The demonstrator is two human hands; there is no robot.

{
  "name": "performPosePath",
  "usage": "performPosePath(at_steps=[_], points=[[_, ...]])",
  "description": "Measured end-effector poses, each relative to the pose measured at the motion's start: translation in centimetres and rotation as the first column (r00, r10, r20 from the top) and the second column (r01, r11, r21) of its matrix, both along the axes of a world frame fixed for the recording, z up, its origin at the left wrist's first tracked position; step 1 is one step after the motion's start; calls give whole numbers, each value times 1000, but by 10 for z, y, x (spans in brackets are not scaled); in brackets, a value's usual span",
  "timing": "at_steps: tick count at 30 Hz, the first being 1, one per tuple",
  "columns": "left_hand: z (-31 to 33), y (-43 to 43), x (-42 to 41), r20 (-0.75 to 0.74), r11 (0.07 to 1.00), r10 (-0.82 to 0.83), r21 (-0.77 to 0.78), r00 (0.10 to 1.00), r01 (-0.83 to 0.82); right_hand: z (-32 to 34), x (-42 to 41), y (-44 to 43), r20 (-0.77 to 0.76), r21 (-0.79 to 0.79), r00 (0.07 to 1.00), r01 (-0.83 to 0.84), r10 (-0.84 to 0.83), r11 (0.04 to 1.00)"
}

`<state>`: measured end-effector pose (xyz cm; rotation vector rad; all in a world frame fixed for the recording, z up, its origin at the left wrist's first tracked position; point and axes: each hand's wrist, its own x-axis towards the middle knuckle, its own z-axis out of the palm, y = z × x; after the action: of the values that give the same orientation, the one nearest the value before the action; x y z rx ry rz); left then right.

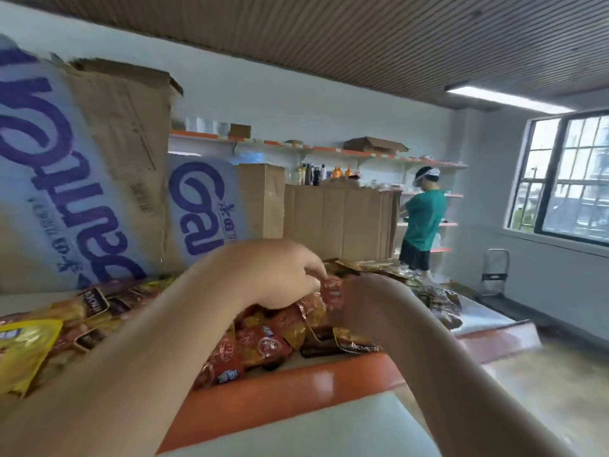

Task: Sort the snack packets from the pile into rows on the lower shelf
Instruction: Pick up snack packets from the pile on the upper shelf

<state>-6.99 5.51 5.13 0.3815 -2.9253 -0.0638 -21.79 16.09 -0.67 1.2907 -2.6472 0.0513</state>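
The person is working at the picking-out step: both hands are meeting on top of the heaped pile of red, gold and brown foil snack packets [263,338], which is lying on the white shelf with an orange front edge [296,387]. The left hand [276,275] is curling its fingers down at the crest of the pile and seems to be pinching one small red foil snack packet [333,291]. The right hand [369,305] is arriving just to the right of that red foil snack packet, touching or nearly touching it. It is too blurred to tell whether its fingers are clamping anything.

No tidy rows are showing yet, so the sorting is probably at an early stage. The next move is likely calling for lifting that single packet clear without dragging its neighbours, then laying it with others of its kind.

Counting: two hands, and one red foil snack packet singled out. The pile is holding far more packets than can be counted through the blur. One large yellow packet [23,344] is lying at the pile's far left. Behind the pile, two white-and-purple printed packs [204,206] are leaning among brown cardboard boxes [329,219]. Far beyond the pile's right end, one other person in a green shirt [421,219] is standing at wall shelves.
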Motion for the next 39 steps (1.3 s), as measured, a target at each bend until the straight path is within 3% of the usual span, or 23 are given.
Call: performPosePath(at_steps=[6,9,13,19,25,31,39], points=[[-24,-1,-75,293,977,209,-109,933,-185,20,-23,-1,181,50,917,-368,354,928],[-30,-3,-81,203,971,238,-68,950,-228,40,-39,15,330,-63,855,-403,400,913],[-39,-10,-68,61,940,310,129,949,-315,62,-71,30,327,-29,842,-446,430,895],[-41,-9,-63,51,944,286,155,957,-291,70,-98,19,382,-186,762,-492,524,851],[-37,-9,-56,54,941,323,90,945,-327,38,-99,4,267,-103,825,-489,497,866],[-40,-6,-55,82,911,392,106,916,-399,35,-104,5,259,-27,861,-447,438,894],[-43,-8,-54,-30,937,327,141,944,-320,33,-111,4,192,-332,851,-412,488,849]])
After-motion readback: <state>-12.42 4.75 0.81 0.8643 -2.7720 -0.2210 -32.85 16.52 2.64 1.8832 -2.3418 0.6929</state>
